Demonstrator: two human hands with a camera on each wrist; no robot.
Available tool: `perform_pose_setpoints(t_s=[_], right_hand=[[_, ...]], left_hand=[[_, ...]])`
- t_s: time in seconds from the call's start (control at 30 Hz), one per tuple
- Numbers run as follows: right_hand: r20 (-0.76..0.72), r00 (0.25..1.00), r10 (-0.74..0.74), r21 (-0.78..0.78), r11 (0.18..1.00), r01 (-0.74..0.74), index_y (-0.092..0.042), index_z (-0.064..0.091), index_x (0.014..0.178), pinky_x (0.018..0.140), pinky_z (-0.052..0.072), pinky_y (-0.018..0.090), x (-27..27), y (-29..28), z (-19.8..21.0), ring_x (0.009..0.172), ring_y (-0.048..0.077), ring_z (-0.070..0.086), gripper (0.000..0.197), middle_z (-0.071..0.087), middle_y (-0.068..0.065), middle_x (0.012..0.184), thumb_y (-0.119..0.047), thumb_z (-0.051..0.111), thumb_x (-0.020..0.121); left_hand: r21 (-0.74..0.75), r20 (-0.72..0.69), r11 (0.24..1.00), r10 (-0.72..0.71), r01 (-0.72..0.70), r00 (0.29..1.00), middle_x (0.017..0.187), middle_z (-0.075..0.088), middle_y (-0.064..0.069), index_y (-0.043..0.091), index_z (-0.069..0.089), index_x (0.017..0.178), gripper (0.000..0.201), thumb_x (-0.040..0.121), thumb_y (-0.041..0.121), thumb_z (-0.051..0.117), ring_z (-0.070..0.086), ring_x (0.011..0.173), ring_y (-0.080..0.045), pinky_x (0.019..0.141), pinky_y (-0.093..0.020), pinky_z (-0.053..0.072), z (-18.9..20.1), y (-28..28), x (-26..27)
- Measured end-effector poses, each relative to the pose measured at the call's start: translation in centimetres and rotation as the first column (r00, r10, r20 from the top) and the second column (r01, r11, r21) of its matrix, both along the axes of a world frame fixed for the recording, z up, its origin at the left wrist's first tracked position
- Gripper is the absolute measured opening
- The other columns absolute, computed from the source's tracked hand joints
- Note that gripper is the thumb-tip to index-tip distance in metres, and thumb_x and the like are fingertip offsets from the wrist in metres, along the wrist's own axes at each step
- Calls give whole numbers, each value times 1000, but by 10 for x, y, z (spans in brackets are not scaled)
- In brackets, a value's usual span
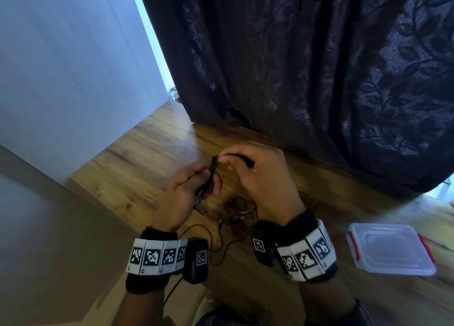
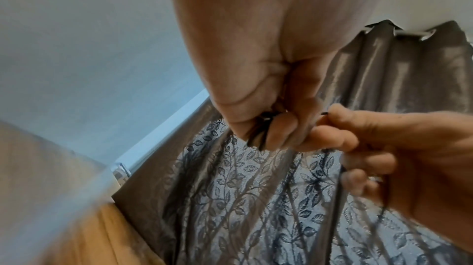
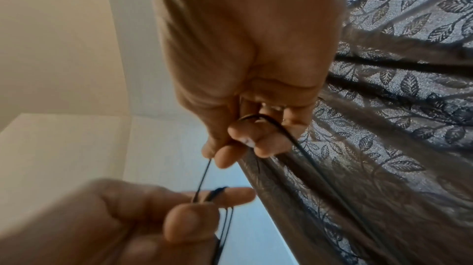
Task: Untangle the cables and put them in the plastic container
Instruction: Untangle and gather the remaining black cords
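While most of the thin black cables [image 1: 235, 212] lie in a loose tangle on the wooden table [image 1: 137, 168], we hold one bundled length of thin black cable [image 1: 213, 168] up above it between both hands. Our left hand [image 1: 189, 190] has its thumb and fingers [image 2: 279, 131] curled round the gathered strands, which show as several dark lines passing under the thumb in the right wrist view. Our right hand [image 1: 260, 175] pinches a single strand between thumb and forefinger, close beside the left hand's grip; the strand [image 3: 204, 176] runs taut between the two hands, and another part of it loops over the right fingers [image 3: 245, 138] and hangs down in front of the curtain. Both hands are raised clear of the table, just above the tangle. A few loose strands trail from the tangle toward the near edge of the table, past our left wrist.

To the right, well apart from the cables, a clear rectangular plastic container with red side clips [image 1: 390, 252] sits on the table with its lid on. Each wrist wears a black band with white coded marker tiles [image 1: 157, 255]. Behind the table hangs a dark curtain with a leaf pattern [image 1: 319, 67], and a pale wall [image 1: 61, 67] stands to the left.
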State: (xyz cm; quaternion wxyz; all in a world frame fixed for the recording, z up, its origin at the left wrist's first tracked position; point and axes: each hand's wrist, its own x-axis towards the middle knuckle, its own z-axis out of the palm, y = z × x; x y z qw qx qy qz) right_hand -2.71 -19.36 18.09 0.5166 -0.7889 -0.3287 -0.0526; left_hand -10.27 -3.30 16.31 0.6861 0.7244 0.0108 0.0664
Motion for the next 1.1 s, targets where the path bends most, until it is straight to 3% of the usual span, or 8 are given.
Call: perform_pose_setpoints(t_s=[0.1,0.33,0.47,0.57,0.67,0.8,0.93,1.1], right_hand=[[56,993,-100,129,987,92,-18,79,88,75,56,27,9,5,-4,83,7,67,4,70,-7,88,-15,78,86],[-148,983,-106,224,965,138,-16,79,96,78,49,10,18,8,-25,88,0,68,13,72,-9,91,-8,71,91],[-350,933,84,88,995,-56,-18,74,97,70,56,29,1,14,-42,75,12,67,22,75,5,88,-4,57,98],[-444,880,167,-42,978,-207,-24,67,91,64,48,19,-14,9,-45,64,-3,59,25,72,-4,82,-6,51,101],[-515,825,233,-181,911,-370,-18,69,107,59,48,16,-22,1,-39,60,-2,59,21,73,1,83,-15,48,105],[-384,878,284,-346,838,-422,-14,72,99,68,54,32,-29,-7,-21,69,8,64,18,72,0,83,-24,57,101],[-158,969,191,-301,925,-232,-26,72,97,73,56,33,-20,-16,5,78,5,63,10,69,-10,87,-26,62,98],[108,993,57,-120,992,-44,-19,76,94,71,53,25,10,-20,10,80,4,61,5,65,-11,88,-17,73,91]], left_hand=[[-26,5,999,-28,28,1000,64,54,-6,8,65,122,39,96,15,37,37,55,-14,55,-27,30,0,-2,2],[-90,41,993,-73,76,996,64,48,-6,8,64,125,38,98,15,39,37,53,-7,54,-25,27,2,-6,4],[-125,104,989,-60,73,993,70,53,-6,4,59,131,35,102,9,40,40,56,-10,58,-22,38,4,-10,6],[-88,131,996,-7,19,991,77,59,-7,0,49,138,36,104,5,38,50,61,-13,61,-28,51,2,-13,7],[88,171,990,90,-107,981,85,67,-1,5,46,143,42,102,13,39,58,71,-17,73,-30,52,-2,-9,8],[282,175,940,146,-191,974,90,69,4,15,44,145,46,100,18,36,64,82,-13,84,-30,54,-8,-8,11],[278,20,955,105,-106,994,98,70,-5,29,52,140,41,101,27,40,67,93,-24,93,-48,53,-15,-6,6],[61,40,998,-28,26,999,74,56,-15,14,65,113,31,100,16,37,44,63,-20,62,-28,38,-2,-16,2]])
